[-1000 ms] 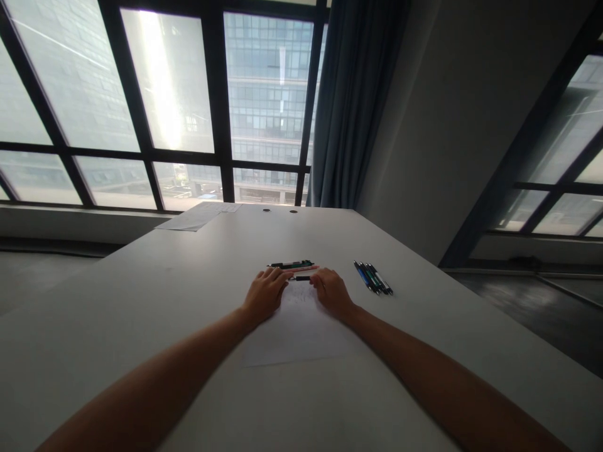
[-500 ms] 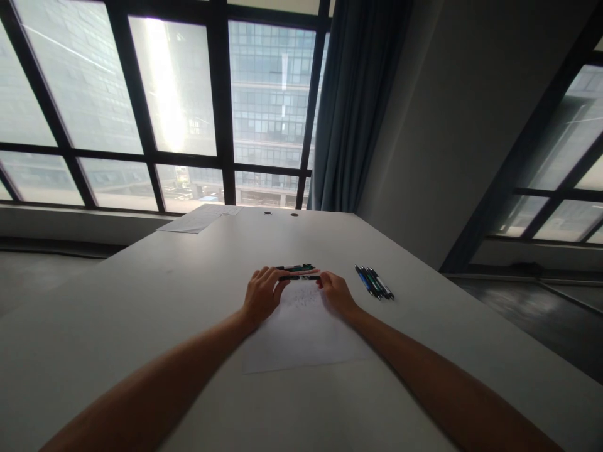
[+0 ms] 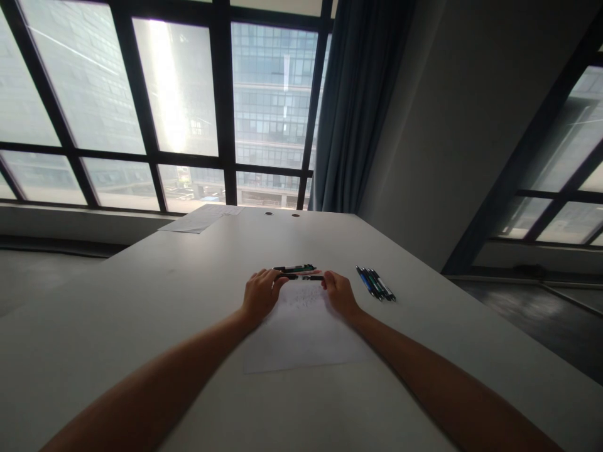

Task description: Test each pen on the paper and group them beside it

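Note:
Both my hands rest at the far edge of a white sheet of paper (image 3: 301,333) on the table. My left hand (image 3: 260,294) and my right hand (image 3: 339,292) pinch the two ends of a dark pen (image 3: 301,277) that lies crosswise just above the sheet. Right behind it lie a pink pen and a green-and-black pen (image 3: 294,269), side by side on the table. Faint scribbles mark the top of the paper between my hands.
Several pens (image 3: 375,283) lie in a bunch to the right of my right hand. Another sheet of paper (image 3: 198,218) lies at the table's far left corner (image 3: 141,276). Windows and a blue curtain (image 3: 348,107) stand beyond the table.
The dark pen has shifted away from me to the sheet's top edge, next to the other pens. My hands closed in on its ends, uncovering the scribbles. The view shifted slightly.

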{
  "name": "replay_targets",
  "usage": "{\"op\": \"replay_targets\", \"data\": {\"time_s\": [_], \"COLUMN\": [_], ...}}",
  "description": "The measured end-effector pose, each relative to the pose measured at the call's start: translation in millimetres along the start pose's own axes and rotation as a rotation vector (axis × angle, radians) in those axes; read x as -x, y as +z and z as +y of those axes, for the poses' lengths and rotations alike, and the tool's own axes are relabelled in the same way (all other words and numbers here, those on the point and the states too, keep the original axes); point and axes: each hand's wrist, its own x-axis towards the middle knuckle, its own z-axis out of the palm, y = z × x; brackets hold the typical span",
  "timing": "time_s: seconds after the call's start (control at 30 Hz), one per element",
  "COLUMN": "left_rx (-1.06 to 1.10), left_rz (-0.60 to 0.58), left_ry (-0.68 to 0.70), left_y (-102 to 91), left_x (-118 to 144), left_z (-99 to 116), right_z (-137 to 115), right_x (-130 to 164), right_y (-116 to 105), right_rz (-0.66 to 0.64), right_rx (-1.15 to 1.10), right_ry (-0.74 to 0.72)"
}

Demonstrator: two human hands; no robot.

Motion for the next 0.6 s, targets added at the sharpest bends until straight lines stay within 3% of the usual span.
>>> {"op": "replay_targets", "data": {"time_s": [0.3,0.6], "left_rx": [-0.099,-0.001], "left_rz": [-0.12,0.028], "left_ry": [-0.089,0.067], "left_y": [-2.7,-9.1], "left_x": [2.6,3.7], "left_z": [1.3,10.4], "right_z": [3.0,4.3], "right_x": [0.9,1.0], "right_y": [1.0,2.5], "right_rz": [-0.002,-0.041], "right_rx": [-0.005,-0.028], "right_ry": [0.017,0.056]}}
